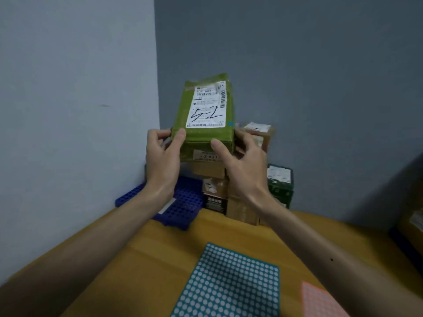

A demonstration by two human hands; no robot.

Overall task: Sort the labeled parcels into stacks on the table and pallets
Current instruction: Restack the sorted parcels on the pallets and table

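- Head view: you hold a green plastic-wrapped parcel (203,110) upright in the air, in front of the corner of two grey walls. Its face is turned toward you.
- Your left hand (163,152) pinches the parcel's lower left corner, thumb on the front and fingers curled behind.
- Your right hand (242,161) grips the lower right corner the same way, thumb across the front edge.
- A white shipping label (207,104) covers most of the face. A handwritten mark on it looks like "5-2", though the last digit is unclear.
- Judged from this, you are at the label-reading step; the parcel is not yet set down.
- The next move calls for matching that mark to a stack, then lowering the parcel flat and square so the pile stays steady.
- Just behind the parcel stands a stack of brown cardboard boxes (217,186), several high, with a dark green box (280,184) beside it on the right.
- A blue plastic grid pallet (183,207) lies left of that stack and bears a pale flat strip. Whether the stack rests on it is hidden.
- Nearer you, on the yellow wooden table (137,259), lie a teal mat with white dots (229,282) and a pink dotted mat (320,300).
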